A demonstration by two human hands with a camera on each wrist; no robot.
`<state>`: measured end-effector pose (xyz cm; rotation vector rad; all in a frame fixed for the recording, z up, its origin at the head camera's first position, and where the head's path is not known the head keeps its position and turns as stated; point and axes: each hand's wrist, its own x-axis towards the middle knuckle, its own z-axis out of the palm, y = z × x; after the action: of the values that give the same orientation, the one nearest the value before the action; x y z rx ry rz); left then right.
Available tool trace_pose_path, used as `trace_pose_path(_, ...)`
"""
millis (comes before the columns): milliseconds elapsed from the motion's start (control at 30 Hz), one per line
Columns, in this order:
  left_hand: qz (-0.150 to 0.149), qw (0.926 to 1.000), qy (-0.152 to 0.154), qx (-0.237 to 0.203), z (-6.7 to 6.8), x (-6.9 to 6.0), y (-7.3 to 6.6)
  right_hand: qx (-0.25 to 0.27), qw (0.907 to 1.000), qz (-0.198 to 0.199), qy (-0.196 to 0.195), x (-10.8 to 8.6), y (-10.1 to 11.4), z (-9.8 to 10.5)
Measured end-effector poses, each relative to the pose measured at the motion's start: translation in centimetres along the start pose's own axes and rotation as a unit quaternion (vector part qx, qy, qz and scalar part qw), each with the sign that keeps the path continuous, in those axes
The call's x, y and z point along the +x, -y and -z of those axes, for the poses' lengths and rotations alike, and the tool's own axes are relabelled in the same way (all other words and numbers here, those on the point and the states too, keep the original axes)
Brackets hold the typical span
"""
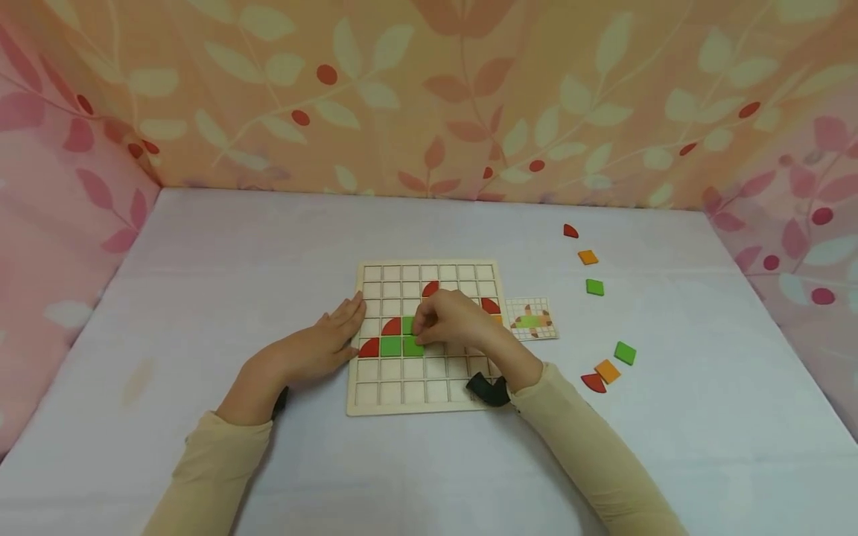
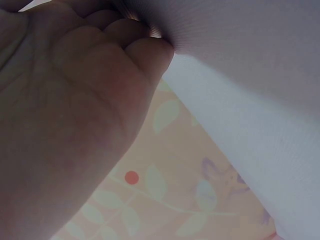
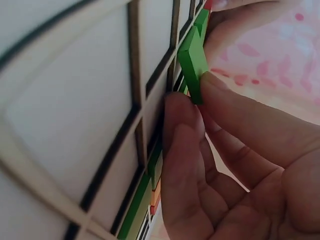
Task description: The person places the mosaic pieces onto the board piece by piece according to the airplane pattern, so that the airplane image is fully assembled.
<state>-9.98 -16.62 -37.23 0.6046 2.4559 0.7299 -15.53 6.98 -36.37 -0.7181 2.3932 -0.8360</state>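
A wooden grid board (image 1: 389,410) lies on the white table. My left hand (image 1: 318,344) rests on its left edge, fingers straight. Over the middle of the board, my right hand (image 1: 462,320) pinches a green square tile (image 3: 192,60) between thumb and fingers; the right wrist view has it tilted against the grid. To the left of that hand, two red quarter-circle tiles (image 1: 369,348) and another green square tile (image 1: 390,346) sit in cells. More red tiles (image 1: 491,306) lie farther up and to the right, near an orange tile. The right hand hides some middle cells.
A small pattern card (image 1: 532,321) lies against the board's right side. Beyond it are loose tiles: red (image 1: 570,231), orange (image 1: 588,257) and green (image 1: 594,287) at the back, with another green (image 1: 625,353), orange (image 1: 607,371) and red (image 1: 593,383) nearer. Floral cloth (image 1: 429,104) walls the back and sides.
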Motion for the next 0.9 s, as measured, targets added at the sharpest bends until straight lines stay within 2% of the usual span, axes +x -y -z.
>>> trace_pose_path(200,-0.007,1.0,-0.002,0.004,-0.19,0.18,0.43,-0.009,0.9998,-0.015,-0.01,-0.19,0.19,-0.14)
trace_pose_path(700,0.0,1.0,-0.006,0.005,-0.26,0.1,0.52,0.021,0.9996,-0.008,-0.017,-0.44,-0.02,0.05)
trace_pose_path(900,-0.01,0.9999,-0.007,0.003,-0.16,0.09,0.45,0.037,0.9991,-0.015,-0.012,-0.43,-0.38,0.1)
